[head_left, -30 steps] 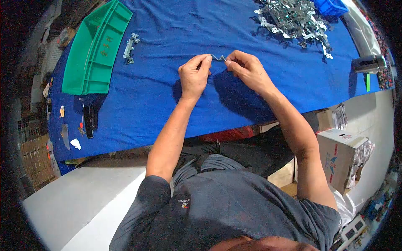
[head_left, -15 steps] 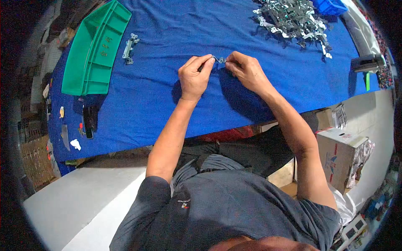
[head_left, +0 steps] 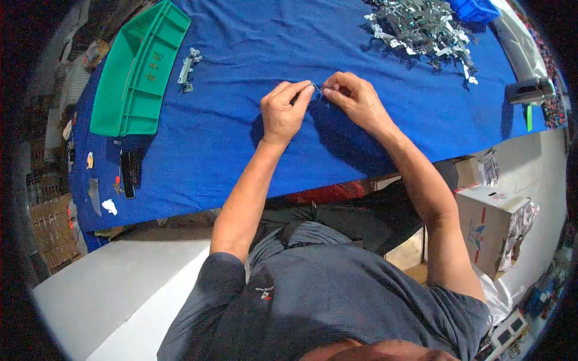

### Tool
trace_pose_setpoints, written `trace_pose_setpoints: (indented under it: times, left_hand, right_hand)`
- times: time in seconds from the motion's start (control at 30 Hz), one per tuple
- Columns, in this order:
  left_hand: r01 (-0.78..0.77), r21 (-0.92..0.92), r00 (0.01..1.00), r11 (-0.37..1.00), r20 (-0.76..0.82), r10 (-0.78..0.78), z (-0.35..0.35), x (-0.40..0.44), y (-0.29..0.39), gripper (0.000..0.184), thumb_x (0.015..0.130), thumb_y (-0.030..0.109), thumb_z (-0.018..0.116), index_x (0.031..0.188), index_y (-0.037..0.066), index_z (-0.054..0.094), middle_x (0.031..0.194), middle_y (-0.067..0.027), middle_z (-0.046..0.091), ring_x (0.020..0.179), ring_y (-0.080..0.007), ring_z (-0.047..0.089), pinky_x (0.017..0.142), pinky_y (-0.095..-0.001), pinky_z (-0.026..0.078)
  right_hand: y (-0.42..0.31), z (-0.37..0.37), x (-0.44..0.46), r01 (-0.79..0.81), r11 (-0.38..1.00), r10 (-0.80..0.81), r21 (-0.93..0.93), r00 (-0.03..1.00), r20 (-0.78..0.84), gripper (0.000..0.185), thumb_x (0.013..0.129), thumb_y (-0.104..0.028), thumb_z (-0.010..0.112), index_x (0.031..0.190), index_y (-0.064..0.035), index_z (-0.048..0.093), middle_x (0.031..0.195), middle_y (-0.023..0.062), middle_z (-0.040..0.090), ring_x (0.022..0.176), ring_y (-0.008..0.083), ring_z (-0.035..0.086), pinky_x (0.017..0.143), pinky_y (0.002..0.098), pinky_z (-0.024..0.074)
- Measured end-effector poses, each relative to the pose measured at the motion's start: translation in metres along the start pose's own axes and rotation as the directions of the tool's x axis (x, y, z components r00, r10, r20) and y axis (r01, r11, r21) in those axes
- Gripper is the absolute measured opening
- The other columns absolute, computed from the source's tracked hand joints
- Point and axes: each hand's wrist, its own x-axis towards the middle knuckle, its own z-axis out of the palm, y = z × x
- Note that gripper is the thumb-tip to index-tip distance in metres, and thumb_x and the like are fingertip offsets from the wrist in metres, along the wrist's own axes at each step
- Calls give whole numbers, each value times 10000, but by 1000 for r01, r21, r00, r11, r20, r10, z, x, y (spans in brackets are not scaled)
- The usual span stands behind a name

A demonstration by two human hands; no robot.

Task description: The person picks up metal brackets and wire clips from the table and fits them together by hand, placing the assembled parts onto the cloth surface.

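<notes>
Right, between my two hands is a small metal piece (head_left: 318,88), and I have it raised at the middle of the blue cloth (head_left: 241,132), toward twelve o'clock from my chest. It looks thin and silvery grey, slender like a wire or a narrow strip, with a slight bend along the bit I can see. My fingertips cover both ends, so I cannot tell its full shape, and the fine detail is too small to make out.

My left hand (head_left: 284,114) is narrow, thumb and forefinger pinched on the end at nine o'clock. My right hand (head_left: 355,101) is narrow too, fingertips closed on the end at three o'clock, the other fingers curled.

Taking the piece as the clock's centre, a loose metal bracket (head_left: 188,71) lies on the cloth at nine o'clock, long and pale, with lobed ends. Just beyond it is the green tray (head_left: 129,90), with a few small brass-coloured bits (head_left: 155,67) inside. At two o'clock sits a tangled heap of metal parts (head_left: 421,30), silver and dark mixed, with a blue bin (head_left: 475,11) near its far side
</notes>
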Motion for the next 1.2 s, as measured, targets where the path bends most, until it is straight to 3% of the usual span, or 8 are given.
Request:
trace_pose_setpoints:
  times: [0.07,0.13,0.17,0.23,0.33,0.53,0.83,1.2]
  left_hand:
    - [-11,13,1000,1000,18,11,0,0,0,114,829,73,738,929,22,754,791,-88,714,683,-139,658,626,-276,504]
    - [-134,30,991,991,8,134,2,0,-2,117,852,89,726,939,16,752,774,-71,707,650,-129,651,604,-274,512]
    - [-134,30,991,991,9,134,3,-2,-4,117,852,89,726,939,16,752,774,-71,707,650,-129,651,604,-274,512]
    - [238,-170,971,956,4,-241,5,-4,-10,141,893,125,706,970,14,745,769,-47,698,610,-98,633,546,-248,498]
    - [368,-284,925,885,16,-380,3,-2,-9,170,925,160,686,1001,16,733,770,-31,688,587,-67,613,496,-215,466]
    - [321,-273,944,907,18,-329,4,-3,-12,177,928,168,687,1014,19,731,763,-33,689,584,-51,598,480,-199,436]
    - [247,-213,968,945,10,-251,3,-2,-12,177,918,149,694,1002,0,738,784,-43,697,618,-66,605,543,-224,492]
    - [251,-195,967,948,15,-253,3,-3,-10,164,908,139,702,988,3,744,787,-46,700,621,-70,606,550,-230,495]
  right_hand:
    - [1,1,0,114,987,-123,-114,989,-79,187,924,-181,651,960,2,650,812,28,642,691,110,573,609,268,463]
    - [-2,-1,3,-47,948,92,315,987,-129,182,927,-187,648,973,-10,654,798,2,631,698,95,551,623,261,456]
    - [-3,-7,5,-127,932,165,339,983,-85,177,931,-182,638,984,-14,659,793,-12,622,698,84,548,623,265,461]
    - [-4,-9,4,-155,932,170,328,985,-19,183,935,-185,631,990,-12,659,785,-4,626,693,84,550,621,264,463]
    - [-4,-5,0,-203,943,181,265,978,105,183,976,-218,592,1013,-46,642,802,-23,616,675,45,504,577,209,404]
    - [-9,3,-1,-126,976,114,177,991,75,219,949,-204,599,974,6,657,766,42,666,664,105,594,611,286,487]
    - [-5,-1,-1,-33,999,32,33,998,45,225,938,-210,607,938,9,663,726,80,658,656,122,592,608,311,473]
    - [-7,-1,-1,-89,994,85,62,995,51,212,928,-193,623,954,14,662,741,92,670,660,127,593,606,319,471]
